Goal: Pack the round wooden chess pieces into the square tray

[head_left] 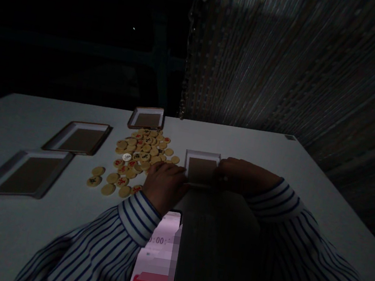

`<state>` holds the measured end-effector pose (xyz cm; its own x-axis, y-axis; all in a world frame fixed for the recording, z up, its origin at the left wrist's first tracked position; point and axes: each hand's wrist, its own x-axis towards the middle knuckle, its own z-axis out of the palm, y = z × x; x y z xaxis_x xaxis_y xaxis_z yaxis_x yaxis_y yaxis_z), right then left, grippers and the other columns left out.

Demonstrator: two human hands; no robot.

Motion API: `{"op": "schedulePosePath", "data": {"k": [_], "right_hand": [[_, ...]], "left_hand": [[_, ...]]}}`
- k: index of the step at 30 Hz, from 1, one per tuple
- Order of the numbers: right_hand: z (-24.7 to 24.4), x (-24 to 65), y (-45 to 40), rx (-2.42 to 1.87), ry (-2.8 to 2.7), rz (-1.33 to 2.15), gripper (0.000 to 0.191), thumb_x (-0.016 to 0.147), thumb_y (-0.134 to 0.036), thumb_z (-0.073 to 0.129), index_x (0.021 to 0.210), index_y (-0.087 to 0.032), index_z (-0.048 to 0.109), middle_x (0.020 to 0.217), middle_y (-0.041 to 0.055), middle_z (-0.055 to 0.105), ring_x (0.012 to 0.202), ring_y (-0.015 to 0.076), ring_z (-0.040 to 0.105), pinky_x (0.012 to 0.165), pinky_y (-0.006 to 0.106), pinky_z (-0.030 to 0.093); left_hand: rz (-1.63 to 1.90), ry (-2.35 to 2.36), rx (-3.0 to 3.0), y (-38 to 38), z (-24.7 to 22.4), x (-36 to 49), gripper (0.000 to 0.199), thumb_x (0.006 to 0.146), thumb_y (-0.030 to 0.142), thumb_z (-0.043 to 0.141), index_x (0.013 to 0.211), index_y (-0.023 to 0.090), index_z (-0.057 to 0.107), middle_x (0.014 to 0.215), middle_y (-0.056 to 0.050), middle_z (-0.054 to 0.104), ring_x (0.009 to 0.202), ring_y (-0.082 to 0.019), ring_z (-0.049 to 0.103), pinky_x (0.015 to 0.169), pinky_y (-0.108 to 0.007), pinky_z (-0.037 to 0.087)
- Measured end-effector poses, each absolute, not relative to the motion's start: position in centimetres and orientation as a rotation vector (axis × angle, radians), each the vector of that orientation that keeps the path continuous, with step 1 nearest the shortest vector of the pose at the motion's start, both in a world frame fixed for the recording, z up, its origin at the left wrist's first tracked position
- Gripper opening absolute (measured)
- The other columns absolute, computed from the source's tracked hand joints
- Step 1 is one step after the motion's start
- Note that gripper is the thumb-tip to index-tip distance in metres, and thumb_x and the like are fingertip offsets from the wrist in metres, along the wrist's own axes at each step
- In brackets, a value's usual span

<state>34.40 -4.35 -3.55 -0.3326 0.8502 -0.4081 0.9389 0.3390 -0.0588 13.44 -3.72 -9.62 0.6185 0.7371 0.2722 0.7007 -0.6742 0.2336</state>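
Observation:
A small shallow box with pale walls and a brown inside stands just ahead of me, its inside facing up. At its near left side, the fingers of my left hand are bent around the edge. My right hand, dark in the shadow, grips the right side of the same box, and its fingertips are hard to make out. Left of the box lies a loose heap of round wooden xiangqi pieces with red or black characters, some plain side up. One whitish piece stands out brightly among them.
Three more shallow boxes stand on the white table: one at the back, one at left, one nearer. A lit phone showing a timer lies below my left hand. A strand curtain hangs behind the table.

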Motion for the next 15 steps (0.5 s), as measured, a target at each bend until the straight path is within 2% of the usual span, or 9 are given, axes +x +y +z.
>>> {"op": "schedulePosePath", "data": {"k": [4,9,15], "right_hand": [[-3.6,34.5,-4.3,1.573,2.312,-0.393,0.022,0.070,-0.023,0.055,0.088,-0.020,0.069,0.090,0.0085,0.065,0.080,0.0197,0.058,0.068,0.030,0.041],[-3.2,35.2,-4.5,1.589,2.339,-0.411,0.024,0.070,-0.024,0.055,0.090,-0.020,0.068,0.086,0.0071,0.065,0.073,0.0169,0.058,0.063,0.027,0.041],[-2.6,35.9,-4.9,1.686,2.339,-0.270,0.028,0.069,-0.018,0.051,0.093,-0.021,0.065,0.090,0.0072,0.065,0.080,0.0182,0.058,0.067,0.028,0.041]], "left_hand": [[0.534,1.221,2.733,-3.7,-9.6,13.4,0.018,0.079,0.035,0.051,0.086,0.026,0.065,0.105,0.001,0.063,0.102,-0.022,0.052,0.091,-0.044,0.031],[0.518,1.237,2.724,-3.8,-9.4,13.5,0.017,0.078,0.034,0.053,0.087,0.027,0.065,0.106,0.000,0.063,0.102,-0.023,0.052,0.090,-0.045,0.031],[0.578,1.218,2.702,-3.9,-9.4,13.5,0.018,0.077,0.036,0.054,0.088,0.027,0.065,0.105,0.000,0.064,0.102,-0.023,0.052,0.090,-0.044,0.032]]}}
